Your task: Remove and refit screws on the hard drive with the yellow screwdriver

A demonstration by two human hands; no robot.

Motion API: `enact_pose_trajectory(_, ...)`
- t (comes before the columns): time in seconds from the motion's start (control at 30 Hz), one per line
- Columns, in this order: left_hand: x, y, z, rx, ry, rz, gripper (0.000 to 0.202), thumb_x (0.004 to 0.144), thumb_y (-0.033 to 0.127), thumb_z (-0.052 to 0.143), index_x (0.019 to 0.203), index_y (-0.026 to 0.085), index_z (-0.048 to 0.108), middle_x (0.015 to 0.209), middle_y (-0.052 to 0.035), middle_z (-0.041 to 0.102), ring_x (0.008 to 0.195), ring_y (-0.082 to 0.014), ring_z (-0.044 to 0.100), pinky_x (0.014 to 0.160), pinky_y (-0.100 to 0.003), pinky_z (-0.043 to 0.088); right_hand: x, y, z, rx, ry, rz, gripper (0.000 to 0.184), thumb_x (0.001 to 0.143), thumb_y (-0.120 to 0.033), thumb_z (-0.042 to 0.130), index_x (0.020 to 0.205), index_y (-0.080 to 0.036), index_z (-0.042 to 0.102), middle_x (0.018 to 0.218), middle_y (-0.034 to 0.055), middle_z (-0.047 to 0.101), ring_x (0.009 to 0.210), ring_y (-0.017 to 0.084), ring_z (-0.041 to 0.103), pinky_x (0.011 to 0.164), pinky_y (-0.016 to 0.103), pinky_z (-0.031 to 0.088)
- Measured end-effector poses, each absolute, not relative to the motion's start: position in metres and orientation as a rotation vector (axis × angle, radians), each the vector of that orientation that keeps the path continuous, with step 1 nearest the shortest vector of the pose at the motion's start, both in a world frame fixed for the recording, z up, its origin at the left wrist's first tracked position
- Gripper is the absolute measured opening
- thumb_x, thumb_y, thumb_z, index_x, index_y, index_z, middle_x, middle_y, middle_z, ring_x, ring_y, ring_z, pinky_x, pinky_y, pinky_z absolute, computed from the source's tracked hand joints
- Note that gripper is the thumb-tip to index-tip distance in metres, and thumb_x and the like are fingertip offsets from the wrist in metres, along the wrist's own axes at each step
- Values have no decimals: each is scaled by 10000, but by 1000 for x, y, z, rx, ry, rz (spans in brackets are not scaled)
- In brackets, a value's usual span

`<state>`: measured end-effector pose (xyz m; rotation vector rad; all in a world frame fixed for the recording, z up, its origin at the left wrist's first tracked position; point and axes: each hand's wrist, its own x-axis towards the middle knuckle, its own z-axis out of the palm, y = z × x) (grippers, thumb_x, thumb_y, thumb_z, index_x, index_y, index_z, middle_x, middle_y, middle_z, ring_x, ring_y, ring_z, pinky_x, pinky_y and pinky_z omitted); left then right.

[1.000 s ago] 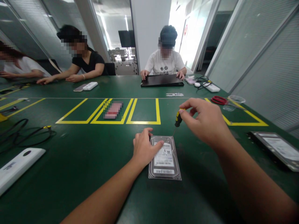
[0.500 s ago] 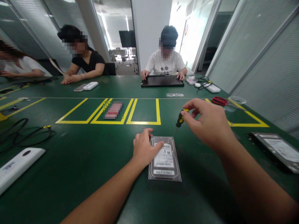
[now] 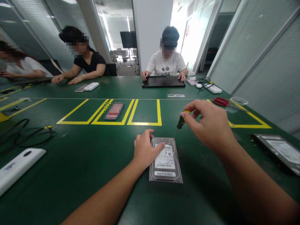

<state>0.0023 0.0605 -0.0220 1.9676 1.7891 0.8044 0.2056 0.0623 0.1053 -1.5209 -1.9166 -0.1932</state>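
A silver hard drive [image 3: 166,172] with white labels lies flat on the green table in front of me. My left hand [image 3: 147,147] grips its far left part, the thumb across the top label and the fingers along the left edge. Between the thumb and fingers of my right hand [image 3: 206,122] is a black screwdriver [image 3: 180,121] with a yellow end. It leans to the right, and its thin tip meets the drive's far right corner. Whether the tip sits in a screw is too small to tell.
A second hard drive [image 3: 278,148] lies to the right, near red-handled scissors [image 3: 221,101] and a clear lid [image 3: 239,100]. At left are a white power bank [image 3: 18,168] and black cables [image 3: 30,134]. Across the table, a person holds a black panel [image 3: 163,82]; others sit further left.
The screwdriver handle has turned slightly in my right fingers, showing less yellow on its side. My left hand and the drive stay put. A co-worker at far left has reached a hand leftward.
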Motion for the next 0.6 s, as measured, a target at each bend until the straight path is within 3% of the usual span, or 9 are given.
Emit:
enact_pose_trajectory(0.13, 3, 61, -22, 1969, 1790, 803, 591, 773, 509, 699, 1262, 242, 503, 1102, -64, 654, 1081, -312, 533, 894, -437, 408, 205, 62, 104, -1537, -1914, -182, 145, 846, -284, 603, 945, -221, 689, 780, 29, 659, 645, 181, 574, 608, 320, 392)
enact_pose_trajectory(0.37, 3, 60, -22, 1965, 1794, 812, 589, 765, 499, 709, 1257, 242, 512, 1082, -55, 660, 1066, -310, 526, 887, -445, 405, 202, 62, 104, -1454, -1943, -182, 140, 882, -328, 608, 837, -213, 674, 839, 48, 639, 774, 201, 584, 637, 315, 401)
enact_pose_trajectory(0.6, 3, 60, -21, 1960, 1789, 800, 595, 768, 513, 698, 1265, 251, 503, 1098, -58, 659, 1087, -317, 520, 895, -446, 396, 203, 60, 104, -1509, -1913, -133, 162, 846, -303, 624, 951, -213, 709, 784, 30, 672, 661, 183, 580, 620, 317, 400)
